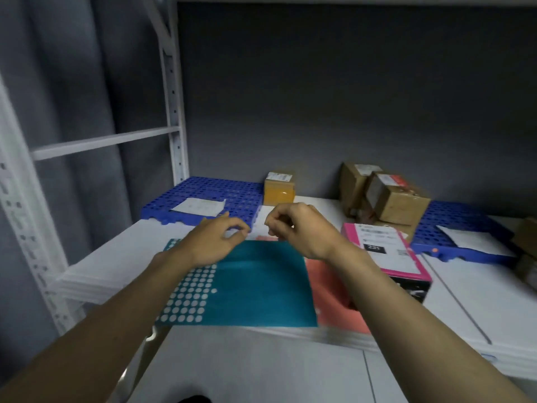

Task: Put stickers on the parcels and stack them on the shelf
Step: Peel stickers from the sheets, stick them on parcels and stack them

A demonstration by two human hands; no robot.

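While both hands hover over the far edge of the teal sticker sheet, I judge I am at the peeling step. My left hand has thumb and forefinger pinched together near the sheet's top edge; the blur hides whether a sticker sits between them, so I cannot tell. My right hand is curled in the air just beside it, fingertips drawn together, and whether it holds anything is equally unclear. The teal sheet lies flat on the white shelf, overlapping a pink sheet, its left part already picked to white dots. The nearest parcel, the pink box, lies just right of my right wrist with its label up. More brown parcels stand behind it, and a small one sits beside the blue grid tray. To do this well, I should lift one sticker cleanly by its edge, keep the sheet pinned, then press it on a bare patch of the box, off the barcode.
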